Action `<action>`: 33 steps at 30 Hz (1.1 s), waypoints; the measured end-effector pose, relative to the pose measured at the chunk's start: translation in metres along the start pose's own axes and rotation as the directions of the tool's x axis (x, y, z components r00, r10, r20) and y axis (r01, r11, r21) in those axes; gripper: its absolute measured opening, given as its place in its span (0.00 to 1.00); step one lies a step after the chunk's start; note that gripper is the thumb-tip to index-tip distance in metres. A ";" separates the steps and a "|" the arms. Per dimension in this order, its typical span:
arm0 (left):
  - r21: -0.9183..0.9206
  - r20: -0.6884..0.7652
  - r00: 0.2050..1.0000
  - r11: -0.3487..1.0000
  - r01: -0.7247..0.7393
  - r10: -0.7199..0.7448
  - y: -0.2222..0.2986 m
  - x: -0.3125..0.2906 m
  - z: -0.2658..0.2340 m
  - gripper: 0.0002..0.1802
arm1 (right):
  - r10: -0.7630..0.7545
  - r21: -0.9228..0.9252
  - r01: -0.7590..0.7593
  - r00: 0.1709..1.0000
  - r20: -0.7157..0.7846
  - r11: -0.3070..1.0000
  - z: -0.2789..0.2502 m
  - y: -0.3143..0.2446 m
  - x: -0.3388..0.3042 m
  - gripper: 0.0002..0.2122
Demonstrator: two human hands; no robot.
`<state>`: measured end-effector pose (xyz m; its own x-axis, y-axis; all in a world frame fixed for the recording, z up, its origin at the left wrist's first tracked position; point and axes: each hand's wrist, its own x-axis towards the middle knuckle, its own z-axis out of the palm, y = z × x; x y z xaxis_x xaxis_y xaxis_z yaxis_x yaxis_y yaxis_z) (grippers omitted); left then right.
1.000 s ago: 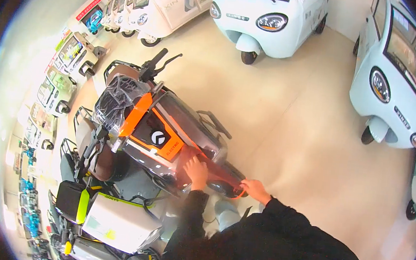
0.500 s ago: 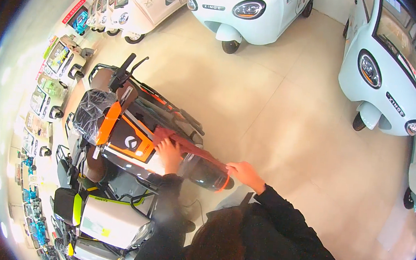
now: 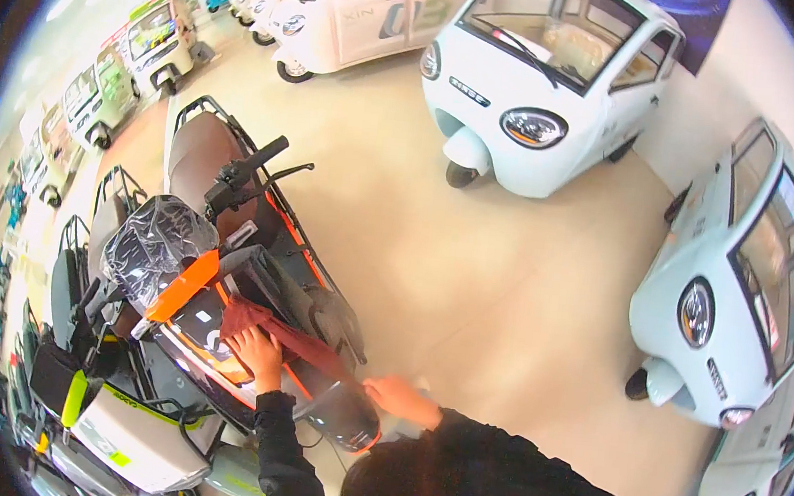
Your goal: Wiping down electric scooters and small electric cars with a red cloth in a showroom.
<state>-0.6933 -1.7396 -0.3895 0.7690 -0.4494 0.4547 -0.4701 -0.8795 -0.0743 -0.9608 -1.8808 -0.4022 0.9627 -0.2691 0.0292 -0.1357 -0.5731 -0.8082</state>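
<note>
A maroon cloth [image 3: 287, 335] lies across the front panel of an orange-and-black electric scooter [image 3: 188, 285] and stretches toward its front fender [image 3: 345, 415]. My left hand [image 3: 258, 357] rests on the panel at the cloth's edge, its fingers spread and pressing down. Beside the fender, my right hand [image 3: 402, 402] is closed at the cloth's other end; motion blurs its fingertips. Crinkled clear plastic [image 3: 159, 244] wraps the scooter's display area. The handlebar [image 3: 248, 174] with its brake lever sticks out above the brown seat [image 3: 211, 161].
A white-and-green scooter [image 3: 146, 434] stands close on the left, with several more behind it. Pale blue three-wheeled cabin vehicles [image 3: 543, 91] [image 3: 723, 295] stand ahead and at the right. Cream ones [image 3: 360, 18] line the far left. Beige tiled floor [image 3: 507, 286] lies between.
The view has swung, so the scooter sits lower and the vehicles show more fully. My left hand has slid up the panel with the cloth. My right hand has come nearer the left.
</note>
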 end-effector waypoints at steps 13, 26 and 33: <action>-0.085 0.040 0.990 0.987 0.138 -0.135 0.003 -0.011 0.029 0.38 | 0.209 0.004 -0.240 0.855 0.475 0.971 -0.060 0.046 0.128 0.12; -0.238 -0.295 0.806 0.856 0.458 -0.514 0.041 -0.008 0.047 0.37 | 0.256 0.744 -0.505 0.863 0.435 0.437 -0.046 0.093 0.275 0.12; -0.087 0.066 0.630 0.624 0.776 -0.774 0.088 0.025 -0.002 0.34 | 0.008 0.853 -0.089 0.995 0.099 0.514 -0.039 0.044 0.375 0.13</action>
<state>-0.7159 -1.8282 -0.3828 0.8765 0.3876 0.2856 0.2661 -0.8844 0.3835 -0.6149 -2.0367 -0.4037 0.9801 -0.1953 -0.0358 0.0441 0.3902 -0.9197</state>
